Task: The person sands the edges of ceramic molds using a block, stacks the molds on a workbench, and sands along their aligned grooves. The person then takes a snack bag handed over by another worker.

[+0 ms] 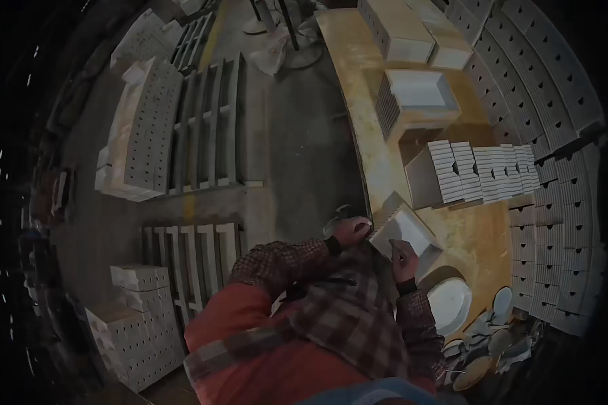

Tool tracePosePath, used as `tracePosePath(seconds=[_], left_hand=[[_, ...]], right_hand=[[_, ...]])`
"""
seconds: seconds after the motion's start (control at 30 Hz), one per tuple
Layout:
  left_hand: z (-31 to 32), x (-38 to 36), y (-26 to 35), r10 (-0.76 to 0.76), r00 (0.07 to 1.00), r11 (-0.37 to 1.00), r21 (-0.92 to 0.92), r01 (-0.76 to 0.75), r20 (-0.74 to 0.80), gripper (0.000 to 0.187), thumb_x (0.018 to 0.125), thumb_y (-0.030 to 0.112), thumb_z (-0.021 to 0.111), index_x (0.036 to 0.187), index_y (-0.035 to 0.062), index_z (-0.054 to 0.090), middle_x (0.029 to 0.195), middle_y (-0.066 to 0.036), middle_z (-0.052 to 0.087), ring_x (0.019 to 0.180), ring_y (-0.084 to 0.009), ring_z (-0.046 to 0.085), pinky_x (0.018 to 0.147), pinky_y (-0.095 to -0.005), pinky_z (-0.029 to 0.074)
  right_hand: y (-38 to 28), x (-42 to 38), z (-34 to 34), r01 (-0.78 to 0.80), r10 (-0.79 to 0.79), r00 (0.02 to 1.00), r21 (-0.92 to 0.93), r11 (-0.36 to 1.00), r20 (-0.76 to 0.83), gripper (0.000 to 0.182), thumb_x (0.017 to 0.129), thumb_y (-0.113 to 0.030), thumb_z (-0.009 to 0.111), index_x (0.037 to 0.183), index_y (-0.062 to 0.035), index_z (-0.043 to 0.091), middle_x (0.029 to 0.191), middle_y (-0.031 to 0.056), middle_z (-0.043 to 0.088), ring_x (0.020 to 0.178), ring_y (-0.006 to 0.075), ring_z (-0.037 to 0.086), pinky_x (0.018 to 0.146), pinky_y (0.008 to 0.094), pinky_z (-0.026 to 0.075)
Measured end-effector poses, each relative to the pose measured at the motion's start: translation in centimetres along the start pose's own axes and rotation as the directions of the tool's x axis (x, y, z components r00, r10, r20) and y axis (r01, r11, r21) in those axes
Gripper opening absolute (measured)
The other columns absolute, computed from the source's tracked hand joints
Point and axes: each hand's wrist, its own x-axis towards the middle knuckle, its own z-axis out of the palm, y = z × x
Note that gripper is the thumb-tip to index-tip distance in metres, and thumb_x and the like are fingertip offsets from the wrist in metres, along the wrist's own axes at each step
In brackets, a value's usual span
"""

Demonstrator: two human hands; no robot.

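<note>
Near the table's left edge lies a shallow white tray-like box (412, 233), tilted like a diamond in the head view. My left hand (352, 231) is at its left corner with the fingers closed; what they pinch, if anything, is too small to make out. My right hand (404, 262) is over the box's near side, fingers closed around a small thin dark item that I cannot identify. A round white basin (449, 306) sits on the table just below my right hand.
The yellowish table (351, 74) bears boxes (422, 98) and a stack of notched white pieces (483, 172). More stacks (547, 236) stand along its right. Pallets (209, 128) and stacked blocks (138, 135) are on the floor at left. Round lids and scraps (500, 341) lie at lower right.
</note>
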Motion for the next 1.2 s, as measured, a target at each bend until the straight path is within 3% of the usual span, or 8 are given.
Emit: tracePosePath(seconds=[0.07,0.27,0.47,0.5,0.53,0.7,1.07,1.2], left_hand=[[0.6,1.1,-0.2,-0.309,0.901,0.951,0.094,0.294,0.303,0.025,0.081,0.026,0.056,0.091,0.0028,0.056,0.073,-0.007,0.058,0.063,-0.0144,0.053,0.057,-0.0294,0.043],[3.9,2.9,1.5,-0.214,0.941,0.91,0.405,0.095,0.26,0.035,0.071,0.021,0.056,0.1,0.0022,0.052,0.087,-0.02,0.056,0.083,-0.0368,0.053,0.072,-0.0448,0.042],[3.9,1.6,2.2,-0.227,0.899,0.891,0.453,0.037,0.373,0.033,0.072,0.015,0.052,0.101,-0.0012,0.051,0.089,-0.023,0.056,0.082,-0.0363,0.054,0.071,-0.0453,0.044],[4.7,0.5,0.1,-0.02,0.956,0.909,0.404,-0.104,0.291,0.035,0.072,0.015,0.051,0.103,-0.0007,0.051,0.088,-0.022,0.057,0.08,-0.0364,0.055,0.069,-0.0451,0.044],[4.1,1.0,1.9,-0.21,0.895,0.885,0.465,0.003,0.394,0.036,0.072,0.016,0.052,0.104,0.0001,0.051,0.087,-0.02,0.057,0.078,-0.0376,0.054,0.068,-0.0455,0.044],[3.8,-0.2,2.5,-0.206,0.898,0.911,0.412,0.031,0.388,0.037,0.072,0.02,0.055,0.105,0.0039,0.049,0.081,-0.021,0.056,0.076,-0.038,0.054,0.067,-0.0466,0.044],[4.1,-0.1,2.5,-0.214,0.888,0.898,0.44,0.015,0.408,0.042,0.071,0.022,0.057,0.108,0.0028,0.049,0.084,-0.02,0.055,0.076,-0.0376,0.054,0.067,-0.0446,0.044],[3.9,-0.1,2.2,-0.131,0.903,0.928,0.371,-0.033,0.408,0.042,0.07,0.018,0.057,0.108,0.0017,0.048,0.084,-0.021,0.056,0.078,-0.0379,0.054,0.068,-0.0445,0.044]], right_hand=[[1.7,-0.9,0.0,-0.147,0.179,0.98,0.281,0.948,-0.091,0.015,0.08,-0.001,0.051,0.093,0.002,0.059,0.085,0.0082,0.058,0.072,0.0136,0.056,0.062,0.0249,0.045],[2.7,-1.7,-1.3,-0.103,0.178,0.966,0.358,0.928,-0.185,0.019,0.082,-0.003,0.049,0.098,0.004,0.057,0.089,0.0077,0.055,0.061,0.0099,0.051,0.054,0.0229,0.042],[2.4,-2.8,-1.8,-0.173,0.268,0.933,0.355,0.919,-0.241,0.021,0.081,0.001,0.05,0.1,0.003,0.057,0.093,0.0081,0.055,0.064,0.0103,0.052,0.058,0.0218,0.044],[2.3,-3.1,-1.8,-0.17,0.272,0.922,0.341,0.924,-0.276,0.021,0.081,0.001,0.05,0.1,0.0026,0.057,0.093,0.0075,0.055,0.065,0.0099,0.052,0.06,0.0216,0.044],[2.0,-2.8,-1.9,-0.205,0.307,0.911,0.345,0.916,-0.274,0.022,0.08,0.001,0.051,0.101,0.0008,0.057,0.094,0.009,0.056,0.072,0.0142,0.055,0.064,0.0242,0.045],[1.9,-1.9,-1.7,-0.071,0.057,0.954,-0.035,0.997,-0.293,0.043,0.064,0.006,0.054,0.105,-0.007,0.057,0.101,0.0145,0.055,0.092,0.0316,0.054,0.077,0.0326,0.044],[0.6,2.0,-0.8,-0.052,0.031,0.996,-0.256,0.965,-0.086,0.051,0.06,0.009,0.049,0.109,-0.005,0.052,0.106,0.0127,0.049,0.095,0.0305,0.052,0.077,0.0331,0.044],[2.4,1.6,1.0,0.119,-0.147,0.989,-0.666,0.737,0.014,0.037,0.07,-0.003,0.049,0.107,0.0,0.047,0.107,0.0143,0.046,0.086,0.0302,0.05,0.072,0.0373,0.041]])
